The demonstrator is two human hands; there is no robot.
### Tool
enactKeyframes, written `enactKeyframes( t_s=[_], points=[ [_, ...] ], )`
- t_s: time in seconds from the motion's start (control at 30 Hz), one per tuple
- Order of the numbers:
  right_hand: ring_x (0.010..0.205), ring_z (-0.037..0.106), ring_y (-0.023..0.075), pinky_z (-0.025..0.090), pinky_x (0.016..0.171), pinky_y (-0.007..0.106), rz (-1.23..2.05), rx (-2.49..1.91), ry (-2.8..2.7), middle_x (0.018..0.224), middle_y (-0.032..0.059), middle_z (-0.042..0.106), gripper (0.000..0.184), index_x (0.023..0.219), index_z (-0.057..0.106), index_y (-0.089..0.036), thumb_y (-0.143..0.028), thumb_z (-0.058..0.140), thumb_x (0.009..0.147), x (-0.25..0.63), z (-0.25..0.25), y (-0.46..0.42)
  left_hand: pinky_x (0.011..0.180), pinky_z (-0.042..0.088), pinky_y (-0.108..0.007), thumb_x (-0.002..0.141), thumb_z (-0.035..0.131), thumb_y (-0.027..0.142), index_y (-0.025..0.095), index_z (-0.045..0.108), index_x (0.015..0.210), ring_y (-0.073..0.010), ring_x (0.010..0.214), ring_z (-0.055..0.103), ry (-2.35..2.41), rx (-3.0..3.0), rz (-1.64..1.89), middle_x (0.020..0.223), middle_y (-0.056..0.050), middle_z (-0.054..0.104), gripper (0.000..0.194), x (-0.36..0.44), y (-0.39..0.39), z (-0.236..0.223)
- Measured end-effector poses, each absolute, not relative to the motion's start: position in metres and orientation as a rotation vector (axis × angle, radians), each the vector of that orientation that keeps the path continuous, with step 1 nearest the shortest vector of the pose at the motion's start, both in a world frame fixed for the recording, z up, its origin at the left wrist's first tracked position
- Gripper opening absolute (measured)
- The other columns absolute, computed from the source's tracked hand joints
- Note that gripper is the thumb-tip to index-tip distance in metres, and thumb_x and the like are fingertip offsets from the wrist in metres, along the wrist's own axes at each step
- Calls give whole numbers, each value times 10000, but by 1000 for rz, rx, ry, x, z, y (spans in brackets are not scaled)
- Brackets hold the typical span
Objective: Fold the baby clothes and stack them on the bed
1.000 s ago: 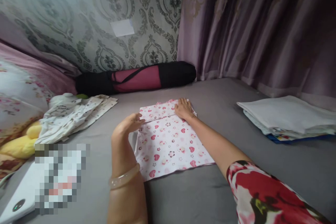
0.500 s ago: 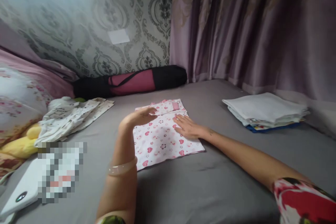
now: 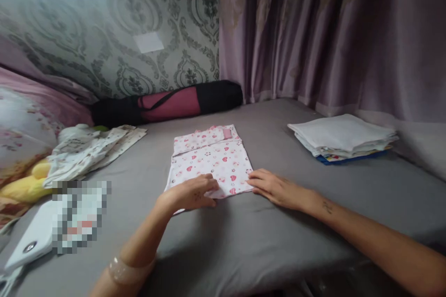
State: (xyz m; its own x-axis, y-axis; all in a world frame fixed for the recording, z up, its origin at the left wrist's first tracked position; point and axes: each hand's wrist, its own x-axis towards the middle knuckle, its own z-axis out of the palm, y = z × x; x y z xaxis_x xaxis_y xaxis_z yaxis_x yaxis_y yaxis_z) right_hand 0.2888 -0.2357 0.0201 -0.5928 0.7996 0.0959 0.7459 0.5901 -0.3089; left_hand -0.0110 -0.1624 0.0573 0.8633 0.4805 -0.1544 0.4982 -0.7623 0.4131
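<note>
A white garment (image 3: 207,162) printed with pink hearts and small flowers lies folded flat on the bed, its far part folded over in a band with a pink patch at the right. My left hand (image 3: 197,191) is over its near edge, fingers bent and thumb apart, with nothing visibly gripped. At the near right corner, my right hand (image 3: 275,188) has its fingers stretched out and the fingertips touching the cloth. A clear bangle (image 3: 130,269) circles my left forearm.
A stack of folded white cloths (image 3: 343,134) sits at the right. Printed clothes (image 3: 94,153), a yellow plush thing (image 3: 26,188) and a white device (image 3: 35,234) lie at the left. A black and red long bag (image 3: 170,103) rests along the patterned wall; purple curtains (image 3: 306,32) hang behind.
Both hands have moved back toward me, from the garment's upper and middle parts to its near edge. The folded band at the far end is now uncovered. The view has shifted slightly.
</note>
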Motion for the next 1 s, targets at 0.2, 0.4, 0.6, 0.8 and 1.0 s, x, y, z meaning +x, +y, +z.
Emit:
enactKeyframes(
  t_s=[0.2,0.4,0.6,0.8,1.0],
  points=[
    [1016,569,209,474,874,351,177,-1274,-2675,1165,94,627,319,1150,638,-224,-196,358,1000,285,14,-228,814,465,-295,950,439,316,186,616,1039,-197,930,594,823,2677,-75,988,-83,607,236,-4,-181,53],
    [1017,571,234,469,867,377,201,-1293,-2642,1155,108,630,330,1134,639,-243,-347,353,1004,283,18,-229,763,478,-336,947,338,205,144,596,910,-220,855,583,1014,2863,-224,955,-125,603,267,11,-197,43],
    [990,564,261,462,810,382,24,-1331,-2607,1105,133,630,382,1139,619,-248,-532,479,925,273,14,-228,720,482,-344,970,313,239,157,541,944,-225,815,608,1251,2784,-103,893,-105,630,244,15,-193,41],
    [852,586,215,452,687,319,-223,-1287,-2643,919,76,648,235,1042,639,-220,-240,413,981,269,8,-212,770,491,-333,996,287,293,168,522,950,-214,880,604,1227,2804,-17,968,-101,637,270,4,-197,40],
    [945,630,209,525,780,333,-223,-1155,-2641,1081,72,675,301,1106,646,-211,-108,415,942,282,-1,-210,957,460,-385,936,337,116,163,529,1111,-222,1104,581,1185,2853,136,1181,-121,629,264,-41,-210,23]
  ],
)
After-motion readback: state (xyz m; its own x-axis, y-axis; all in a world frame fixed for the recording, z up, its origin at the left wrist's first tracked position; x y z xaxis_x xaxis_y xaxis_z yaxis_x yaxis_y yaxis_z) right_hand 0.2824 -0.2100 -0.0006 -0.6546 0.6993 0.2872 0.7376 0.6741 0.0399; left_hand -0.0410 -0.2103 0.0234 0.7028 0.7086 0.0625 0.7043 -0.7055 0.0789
